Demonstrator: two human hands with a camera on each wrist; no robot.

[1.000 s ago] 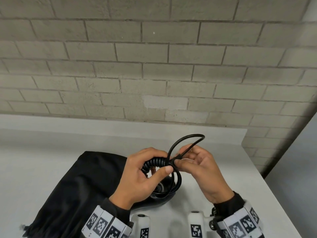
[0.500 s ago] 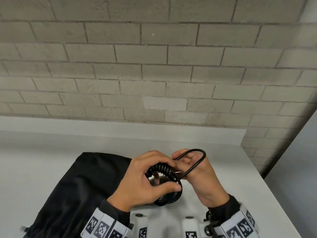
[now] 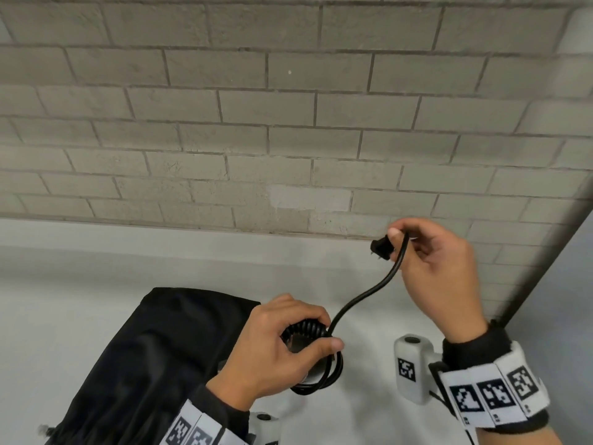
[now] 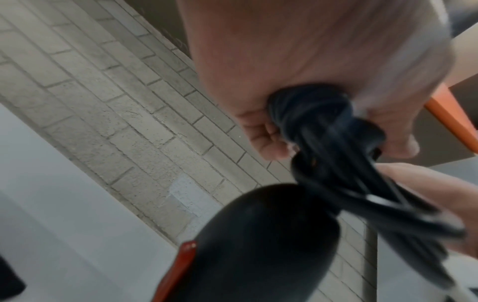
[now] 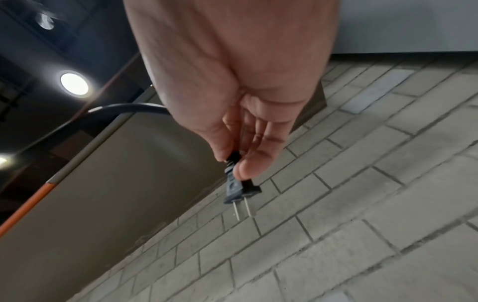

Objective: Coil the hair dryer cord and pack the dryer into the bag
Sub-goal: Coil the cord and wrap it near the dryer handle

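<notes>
No readable words, brand names, numbers or signs anywhere in the three views. Only machine-style square code markers (image 3: 490, 399), black on white, printed in a row on the band round the right wrist, with one more marker (image 3: 406, 369) on the white camera housing beside that wrist and partly cut-off markers (image 3: 189, 435) on the band of the left wrist at the bottom edge of the head view. None of these legible as letters or digits. No print visible on the plug (image 5: 239, 189), on the cord (image 3: 362, 297), on the black bag (image 3: 154, 348) or on the brick wall (image 3: 288, 123).
</notes>
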